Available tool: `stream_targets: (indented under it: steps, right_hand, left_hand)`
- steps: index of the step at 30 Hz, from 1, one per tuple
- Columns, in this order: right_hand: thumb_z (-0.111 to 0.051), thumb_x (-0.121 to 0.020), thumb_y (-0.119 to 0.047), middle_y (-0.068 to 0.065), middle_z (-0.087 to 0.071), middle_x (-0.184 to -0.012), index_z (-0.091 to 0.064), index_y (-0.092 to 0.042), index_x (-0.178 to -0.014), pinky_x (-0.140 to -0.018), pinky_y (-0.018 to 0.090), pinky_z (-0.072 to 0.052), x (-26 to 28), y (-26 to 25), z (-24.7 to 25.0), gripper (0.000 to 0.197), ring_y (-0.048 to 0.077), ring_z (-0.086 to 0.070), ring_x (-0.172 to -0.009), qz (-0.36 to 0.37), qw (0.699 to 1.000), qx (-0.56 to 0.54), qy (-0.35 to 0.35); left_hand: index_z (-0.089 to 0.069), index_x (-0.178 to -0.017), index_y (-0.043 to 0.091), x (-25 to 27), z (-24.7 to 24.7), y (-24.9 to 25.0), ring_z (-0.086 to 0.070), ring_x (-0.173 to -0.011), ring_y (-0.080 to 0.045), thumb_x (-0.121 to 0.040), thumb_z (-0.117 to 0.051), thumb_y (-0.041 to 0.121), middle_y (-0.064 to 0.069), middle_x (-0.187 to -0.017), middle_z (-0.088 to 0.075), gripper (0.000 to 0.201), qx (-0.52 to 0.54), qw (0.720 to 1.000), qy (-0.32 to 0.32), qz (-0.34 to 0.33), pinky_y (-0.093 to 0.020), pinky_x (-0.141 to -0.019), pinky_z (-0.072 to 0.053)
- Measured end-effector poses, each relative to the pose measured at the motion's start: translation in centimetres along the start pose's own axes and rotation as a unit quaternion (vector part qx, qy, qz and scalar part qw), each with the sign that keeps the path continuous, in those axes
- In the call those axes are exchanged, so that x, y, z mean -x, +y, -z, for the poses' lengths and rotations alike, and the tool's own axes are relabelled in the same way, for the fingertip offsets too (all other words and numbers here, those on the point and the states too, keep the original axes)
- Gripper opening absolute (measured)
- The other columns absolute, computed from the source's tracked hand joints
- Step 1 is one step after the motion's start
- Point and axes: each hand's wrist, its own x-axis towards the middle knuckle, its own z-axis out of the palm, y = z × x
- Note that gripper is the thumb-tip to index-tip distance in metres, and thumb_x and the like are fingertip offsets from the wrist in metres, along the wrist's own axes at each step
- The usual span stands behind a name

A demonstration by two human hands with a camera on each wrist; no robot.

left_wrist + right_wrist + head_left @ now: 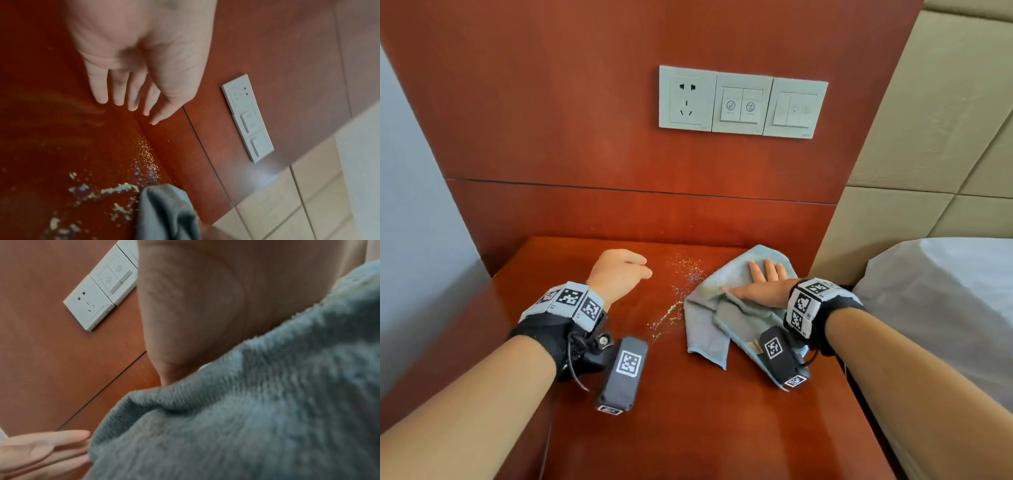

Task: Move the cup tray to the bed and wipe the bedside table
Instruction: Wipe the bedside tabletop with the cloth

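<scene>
A: Grip check. Right hand (763, 286) lies flat, fingers straight and spread, palm pressing the blue-grey cloth (726, 308) onto the surface (688, 411) — nothing clamped, just weight on fabric. Left hand (618, 274) hovers at about 10 o'clock from the cloth; the left wrist view shows its fingers straight and close together, holding nothing.

B: Why a flat palm?

A: Judged: it spreads pressure over more cloth, so each pass covers a wide band. The cloth is bunched, one flap trailing toward 6 o'clock.

B: Where is the mess?

A: A scatter of pale crumbs (681, 284) between the two hands, just beside the cloth's left edge, running from 12 toward 7 o'clock. The left hand seems placed to fence or catch them — a guess.

B: Cup tray?

A: Not in any view. The bed (945, 291) sits at 3 o'clock; only its near corner shows, so I cannot tell whether the tray is on it.

B: Stage?

A: Wiping under way; crumbs not yet cleared.
</scene>
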Motion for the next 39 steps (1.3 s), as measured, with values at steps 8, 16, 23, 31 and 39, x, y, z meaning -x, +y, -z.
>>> stream_targets:
  steps: [8,16,23,31,39]
  right_hand:
    - [-0.038,-0.086,-0.069,0.002,0.007,-0.163,-0.01,-0.03,-0.154,-0.119,0.051,0.004,-2.3,-1.7,0.8,0.083,0.021,0.015,-0.149,0.026,0.999,-0.034,-0.025]
    - [-0.037,-0.103,-0.03,0.005,0.003,-0.163,-0.004,-0.015,-0.155,-0.119,0.038,-0.008,-2.4,1.3,4.3,0.063,0.021,-0.001,-0.15,0.055,0.991,-0.119,-0.01]
    - [-0.023,-0.1,-0.054,0.003,0.013,-0.162,-0.003,-0.034,-0.154,-0.117,0.049,0.005,-4.5,-0.1,2.3,0.061,0.02,0.017,-0.149,0.086,0.995,-0.002,-0.041]
    - [-0.019,-0.097,-0.061,0.001,0.013,-0.162,-0.002,-0.04,-0.153,-0.12,0.049,0.005,-3.8,-6.8,0.4,0.062,0.018,0.015,-0.149,0.136,0.988,0.062,-0.049]
    - [-0.026,-0.099,-0.055,0.001,0.014,-0.162,-0.007,-0.038,-0.153,-0.119,0.052,0.008,-3.6,-16.7,-2.3,0.06,0.019,0.019,-0.148,0.191,0.977,-0.001,-0.091]
  left_hand:
    - [-0.049,-0.137,0.011,-0.3,-5.1,4.3,-0.042,-0.137,-0.017,-0.079,-0.075,0.022,-0.002,-0.145,-0.047,0.064,-0.064,0.974,-0.183,-0.113,-0.034,-0.113,-0.036]
    - [-0.019,-0.153,0.023,-2.1,-11.5,6.7,-0.031,-0.143,-0.019,-0.057,-0.073,0.063,0.002,-0.158,-0.027,0.117,-0.253,0.896,-0.356,-0.079,-0.039,-0.116,-0.031]
    - [0.01,-0.154,0.018,-1.5,-11.9,6.3,0.013,-0.15,-0.021,-0.089,-0.047,0.06,-0.004,-0.162,0.016,0.097,-0.428,0.827,-0.346,-0.112,-0.045,-0.123,0.0]
    - [0.012,-0.154,0.022,-1.4,-5.0,2.7,0.02,-0.148,-0.017,-0.089,-0.046,0.061,0.003,-0.161,0.021,0.095,-0.388,0.847,-0.357,-0.068,-0.044,-0.122,0.006]
    - [0.007,-0.155,0.023,-2.3,3.8,-2.5,0.013,-0.15,-0.015,-0.091,-0.045,0.058,0.005,-0.162,0.014,0.089,-0.361,0.878,-0.312,-0.03,-0.043,-0.123,0.001]
